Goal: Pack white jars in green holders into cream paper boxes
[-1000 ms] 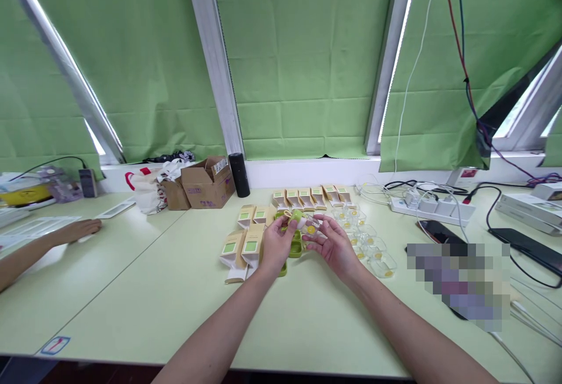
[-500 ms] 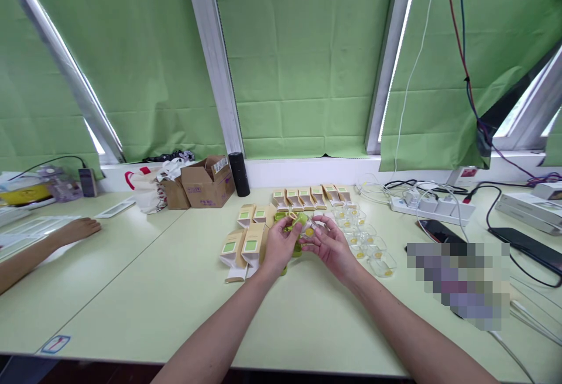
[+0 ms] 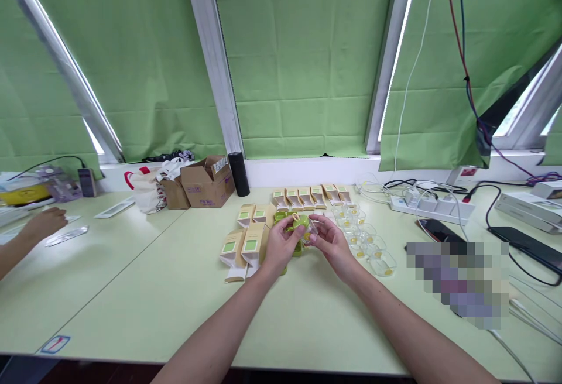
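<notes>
Pinched in my left hand (image 3: 280,244) is a small light-green plastic case (image 3: 301,220) with a pale loop on top. My right hand (image 3: 331,242) grips a clear plastic cup (image 3: 311,229) against the green case; fingers partly cover where they touch. Beneath and behind the hands lie more green cases (image 3: 298,249), mostly hidden. To the right of my right hand stand several clear plastic cups (image 3: 381,264) with yellow stickers. Left of my left hand are small open cartons (image 3: 252,243) with green labels, and a row of similar cartons (image 3: 306,198) stands behind.
At the far left, a co-worker's hand (image 3: 46,224) hovers near a shiny flat packet (image 3: 67,236). A cardboard box (image 3: 209,182), a black cylinder (image 3: 238,174) and a cloth bag (image 3: 147,192) line the back. On the right are a power strip (image 3: 432,209), phones and cables.
My right hand has shifted slightly, and the clear cup sits closer against the green case. The co-worker's hand has drawn left and curled; a shiny packet now shows beside it.
</notes>
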Demonstrator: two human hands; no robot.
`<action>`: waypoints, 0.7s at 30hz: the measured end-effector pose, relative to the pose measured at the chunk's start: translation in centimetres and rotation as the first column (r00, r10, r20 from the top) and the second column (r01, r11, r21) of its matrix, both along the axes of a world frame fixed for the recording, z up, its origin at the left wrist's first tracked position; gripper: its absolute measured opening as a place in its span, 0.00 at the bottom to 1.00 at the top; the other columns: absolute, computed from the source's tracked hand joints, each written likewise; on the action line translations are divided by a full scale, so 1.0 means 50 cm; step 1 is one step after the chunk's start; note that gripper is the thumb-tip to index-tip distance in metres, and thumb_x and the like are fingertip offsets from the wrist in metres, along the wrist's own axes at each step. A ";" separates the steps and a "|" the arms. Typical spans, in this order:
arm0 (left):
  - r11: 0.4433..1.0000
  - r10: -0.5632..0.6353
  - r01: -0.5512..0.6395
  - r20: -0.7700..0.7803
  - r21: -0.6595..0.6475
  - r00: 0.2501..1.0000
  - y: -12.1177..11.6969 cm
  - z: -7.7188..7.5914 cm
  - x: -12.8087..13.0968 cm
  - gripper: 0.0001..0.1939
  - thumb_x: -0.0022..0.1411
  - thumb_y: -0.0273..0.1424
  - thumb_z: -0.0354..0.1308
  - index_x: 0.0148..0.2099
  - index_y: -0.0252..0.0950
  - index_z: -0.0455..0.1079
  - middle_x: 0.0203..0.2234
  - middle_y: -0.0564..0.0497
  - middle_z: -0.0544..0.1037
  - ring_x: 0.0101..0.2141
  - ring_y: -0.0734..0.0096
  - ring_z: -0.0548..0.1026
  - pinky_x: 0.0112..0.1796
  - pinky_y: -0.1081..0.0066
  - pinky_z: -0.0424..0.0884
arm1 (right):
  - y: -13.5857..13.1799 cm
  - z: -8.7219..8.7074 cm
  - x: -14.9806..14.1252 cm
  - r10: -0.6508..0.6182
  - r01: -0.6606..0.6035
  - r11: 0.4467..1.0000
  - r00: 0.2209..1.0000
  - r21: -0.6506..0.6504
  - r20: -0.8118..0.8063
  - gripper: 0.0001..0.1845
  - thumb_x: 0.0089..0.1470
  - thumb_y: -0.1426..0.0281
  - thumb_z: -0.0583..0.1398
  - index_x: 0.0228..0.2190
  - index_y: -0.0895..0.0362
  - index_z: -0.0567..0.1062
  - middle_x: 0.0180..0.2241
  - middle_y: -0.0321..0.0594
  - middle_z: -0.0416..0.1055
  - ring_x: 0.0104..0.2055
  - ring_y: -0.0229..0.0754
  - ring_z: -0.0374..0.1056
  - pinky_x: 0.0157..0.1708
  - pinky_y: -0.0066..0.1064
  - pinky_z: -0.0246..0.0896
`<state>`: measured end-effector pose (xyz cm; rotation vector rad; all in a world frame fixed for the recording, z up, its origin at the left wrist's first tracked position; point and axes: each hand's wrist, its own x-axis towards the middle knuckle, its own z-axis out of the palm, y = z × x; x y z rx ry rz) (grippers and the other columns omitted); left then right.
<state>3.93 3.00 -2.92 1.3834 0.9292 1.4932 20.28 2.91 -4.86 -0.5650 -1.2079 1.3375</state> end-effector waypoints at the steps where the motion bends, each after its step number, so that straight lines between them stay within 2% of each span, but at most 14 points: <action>1: 1.000 -0.008 0.008 0.003 0.002 1.000 -0.001 0.000 0.000 0.33 0.54 0.49 0.75 0.54 0.30 0.78 0.49 0.38 0.83 0.48 0.53 0.83 0.48 0.62 0.79 | 0.001 -0.001 0.001 -0.015 0.015 1.000 1.000 0.016 0.021 0.30 0.49 0.59 0.76 0.52 0.49 0.76 0.44 0.41 0.79 0.45 0.46 0.74 0.44 0.39 0.76; 6: 0.998 -0.059 0.059 0.002 0.014 0.998 -0.005 0.000 -0.003 0.31 0.54 0.46 0.76 0.53 0.31 0.78 0.47 0.40 0.83 0.46 0.56 0.83 0.47 0.64 0.79 | 0.004 -0.003 0.006 -0.069 0.061 0.995 0.992 0.080 0.104 0.29 0.47 0.61 0.76 0.50 0.48 0.78 0.50 0.42 0.77 0.52 0.49 0.73 0.50 0.41 0.74; 11: 0.999 -0.034 0.034 -0.015 0.023 0.999 -0.004 -0.006 -0.005 0.29 0.54 0.44 0.76 0.52 0.32 0.79 0.48 0.39 0.83 0.48 0.55 0.82 0.48 0.63 0.79 | 0.001 -0.003 0.002 -0.050 0.037 0.995 0.990 0.096 0.133 0.29 0.49 0.61 0.75 0.51 0.47 0.75 0.50 0.41 0.74 0.44 0.44 0.73 0.44 0.39 0.75; 21: 1.000 -0.001 0.001 -0.057 0.005 0.998 0.004 -0.009 0.000 0.33 0.55 0.48 0.75 0.56 0.33 0.78 0.54 0.38 0.80 0.51 0.55 0.80 0.51 0.61 0.79 | -0.006 0.005 -0.002 -0.073 0.060 0.992 0.990 0.107 0.119 0.28 0.53 0.58 0.73 0.51 0.45 0.71 0.50 0.41 0.73 0.43 0.44 0.74 0.43 0.40 0.75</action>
